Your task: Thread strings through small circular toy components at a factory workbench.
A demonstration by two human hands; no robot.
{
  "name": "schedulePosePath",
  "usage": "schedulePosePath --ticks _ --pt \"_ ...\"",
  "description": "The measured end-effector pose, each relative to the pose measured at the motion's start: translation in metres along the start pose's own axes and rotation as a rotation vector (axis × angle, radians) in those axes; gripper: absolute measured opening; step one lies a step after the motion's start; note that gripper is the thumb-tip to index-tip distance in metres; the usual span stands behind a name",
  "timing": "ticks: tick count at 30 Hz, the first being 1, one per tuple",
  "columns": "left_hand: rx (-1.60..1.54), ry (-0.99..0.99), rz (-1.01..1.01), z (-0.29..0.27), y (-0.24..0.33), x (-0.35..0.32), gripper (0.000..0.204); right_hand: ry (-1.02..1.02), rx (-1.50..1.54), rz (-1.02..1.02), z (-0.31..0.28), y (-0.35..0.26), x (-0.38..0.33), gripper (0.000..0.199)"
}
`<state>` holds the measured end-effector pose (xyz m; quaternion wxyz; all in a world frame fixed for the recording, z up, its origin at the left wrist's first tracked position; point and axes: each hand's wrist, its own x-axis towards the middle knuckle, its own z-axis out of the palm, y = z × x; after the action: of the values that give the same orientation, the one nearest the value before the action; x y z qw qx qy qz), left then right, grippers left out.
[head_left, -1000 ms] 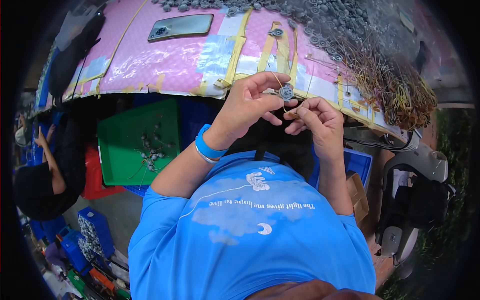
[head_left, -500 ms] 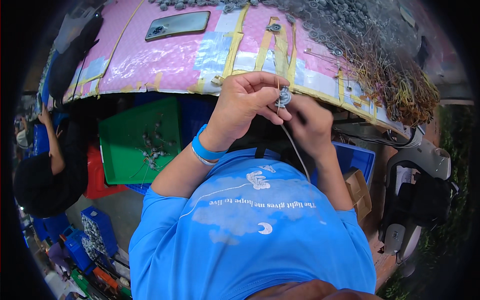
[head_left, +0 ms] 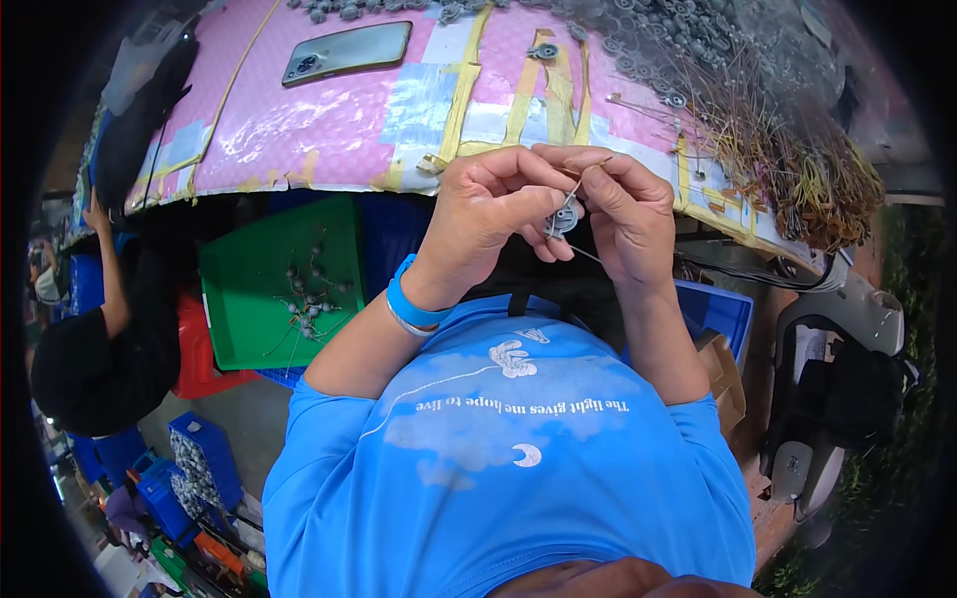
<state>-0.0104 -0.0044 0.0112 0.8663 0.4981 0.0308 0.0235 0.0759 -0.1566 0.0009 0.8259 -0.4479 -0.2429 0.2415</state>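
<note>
Close to the table's front edge, my left hand (head_left: 490,211) pinches a small round grey plastic part (head_left: 561,217) between thumb and fingers. A thin wire (head_left: 586,254) runs from this part down toward my right palm. My right hand (head_left: 630,211) is closed beside it, thumb and forefinger pinching the wire's upper end (head_left: 596,163), which sticks out just above the part. The fingers of both hands nearly meet. On the table beyond them lies a single grey part (head_left: 543,51) on yellow tape.
The pink-covered table (head_left: 339,130) holds a phone (head_left: 347,54), a heap of grey parts (head_left: 688,30) and a bundle of wires (head_left: 817,194). Below its edge, a green tray (head_left: 234,299) carries several wired grey pieces. Another person (head_left: 90,349) is at the left; a scooter (head_left: 837,319) stands right.
My right hand, blurred and lower before, has risen beside the grey part and now pinches the wire's upper end. My left hand keeps hold of the part.
</note>
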Motion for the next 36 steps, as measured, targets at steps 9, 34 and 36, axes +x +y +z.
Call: schedulePosePath --ticks 9,34,36 --pt "0.117 -0.042 0.26 -0.004 -0.012 0.002 0.04 0.135 0.102 0.29 -0.005 0.008 0.016 0.015" --pt "0.145 0.028 0.03 -0.042 0.003 0.003 0.043 0.022 -1.688 -0.211 -0.021 0.002 0.146 0.02" --pt "0.137 0.04 0.037 -0.041 0.004 -0.001 0.043 0.094 -1.59 -0.034 -0.031 -0.009 0.136 0.017"
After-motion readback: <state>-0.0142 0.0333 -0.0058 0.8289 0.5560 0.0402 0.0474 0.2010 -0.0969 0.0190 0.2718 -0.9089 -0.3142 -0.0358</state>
